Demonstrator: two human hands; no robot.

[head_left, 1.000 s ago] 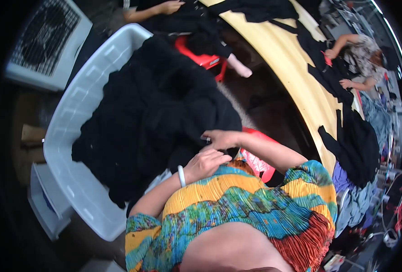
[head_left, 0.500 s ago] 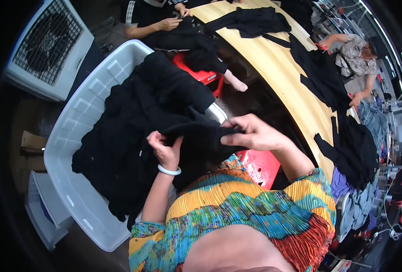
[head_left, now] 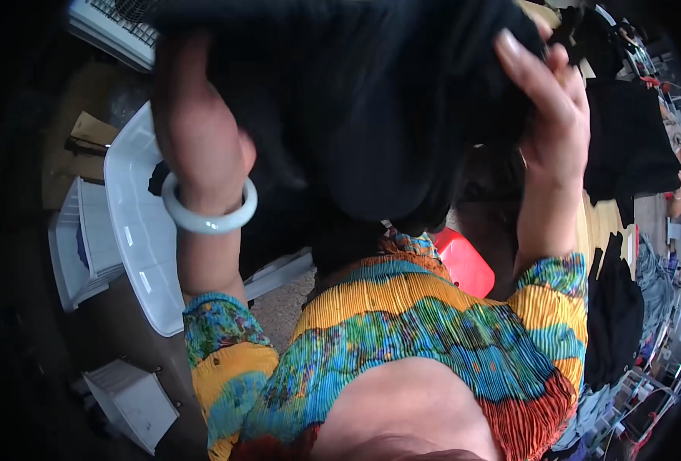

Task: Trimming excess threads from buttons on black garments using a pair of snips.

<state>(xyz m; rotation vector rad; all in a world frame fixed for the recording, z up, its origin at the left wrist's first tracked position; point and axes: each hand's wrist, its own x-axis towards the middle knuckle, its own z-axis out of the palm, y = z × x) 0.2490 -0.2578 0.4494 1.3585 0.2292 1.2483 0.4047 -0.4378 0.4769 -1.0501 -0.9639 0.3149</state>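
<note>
A large black garment (head_left: 387, 146) hangs raised and spread between my two hands, filling the upper middle of the view. My left hand (head_left: 202, 142), with a pale bangle at the wrist, holds its left side; the cloth covers most of those fingers, and motion smears the hand. On the other side, my right hand (head_left: 552, 115) grips the garment's upper right edge, thumb and fingers closed around the cloth. The garment's exact kind does not show.
At left stands a pale plastic tub (head_left: 144, 230), partly hidden by my arm and the garment. A red stool (head_left: 463, 261) is beyond my body. Black garments (head_left: 625, 138) lie over the table at right, near another person's hand (head_left: 680, 196). White bins (head_left: 133, 403) stand lower left.
Both hands have risen and moved apart, lifting the black garment from the tub area up in front of me. The view has shifted, and the tub now appears mostly covered.
</note>
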